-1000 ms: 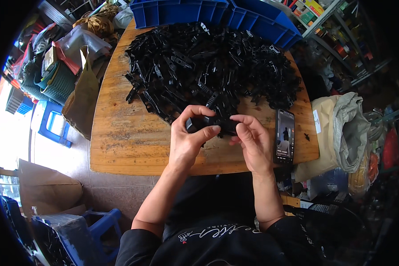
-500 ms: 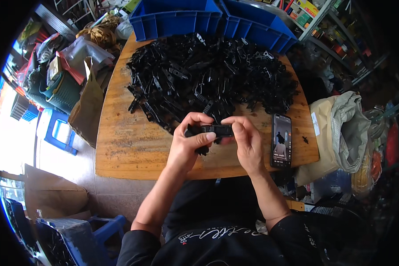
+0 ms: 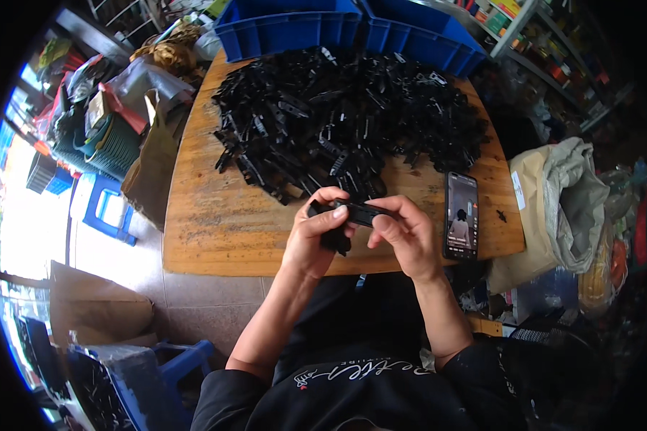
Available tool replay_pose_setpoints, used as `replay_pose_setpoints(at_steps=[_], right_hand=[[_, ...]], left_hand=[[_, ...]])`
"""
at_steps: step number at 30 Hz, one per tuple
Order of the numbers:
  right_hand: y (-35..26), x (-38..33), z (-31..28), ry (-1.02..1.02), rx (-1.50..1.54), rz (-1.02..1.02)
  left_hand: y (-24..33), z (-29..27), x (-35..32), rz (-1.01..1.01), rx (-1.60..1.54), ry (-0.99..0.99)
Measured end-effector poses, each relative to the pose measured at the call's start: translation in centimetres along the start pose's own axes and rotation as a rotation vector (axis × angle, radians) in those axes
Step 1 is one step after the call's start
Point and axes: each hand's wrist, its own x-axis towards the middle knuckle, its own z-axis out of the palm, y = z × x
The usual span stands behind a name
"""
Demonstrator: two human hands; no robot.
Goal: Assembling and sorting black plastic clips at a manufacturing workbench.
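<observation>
My left hand (image 3: 305, 233) is closed round a long, narrow black part (image 3: 358, 213), its thumb lying on top. More black pieces (image 3: 336, 243) stick out below the left palm. At the part's right end, the thumb and forefinger of my right hand (image 3: 415, 233) grip it, the other fingers curled beneath. Both hands are just above the table's near edge. Beyond them lies a wide heap of similar black parts (image 3: 295, 108), some with shiny metal pieces. What the left fingers cover underneath is hidden.
Two blue bins (image 3: 287, 32) stand behind the heap on the wooden table (image 3: 208, 248). A phone (image 3: 461, 215) with a lit screen lies at the right, beside a small dark piece (image 3: 502, 215). An open sack (image 3: 575, 208) stands right of the table, and a blue stool (image 3: 108, 208) to the left.
The black part has tilted, its right end now lower. My right hand has closed in on that end and turned slightly. The whole view has shifted a little.
</observation>
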Motion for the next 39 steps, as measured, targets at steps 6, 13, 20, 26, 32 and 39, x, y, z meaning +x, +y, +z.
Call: replay_pose_setpoints(at_steps=[6, 13, 20, 26, 32, 39], right_hand=[[0.3, 0.2, -1.4, -0.089, -0.148, 0.005], [-0.8, 6.8, -9.5, 0.051, -1.309, -0.358], [1.7, 6.5, -13.0, -0.246, -1.418, -0.256], [-1.3, 6.1, -10.3, -0.3, -1.193, -0.297], [-5.7, 3.3, -11.3, -0.06, -0.988, -0.178], [-2.3, 1.1, -5.1, -0.162, -0.766, -0.092]], left_hand=[[0.3, 0.9, -0.3, -0.074, 0.104, 0.139], [3.1, 1.3, 3.8, -0.168, -0.161, 0.192], [4.8, 10.2, 20.2, -0.099, -0.128, 0.063], [12.3, 13.9, 37.9, 0.292, 0.409, -0.014], [10.9, 10.1, 23.1, 0.423, 1.441, -0.265], [17.9, -3.9, 8.9, 0.446, 1.42, 0.129]])
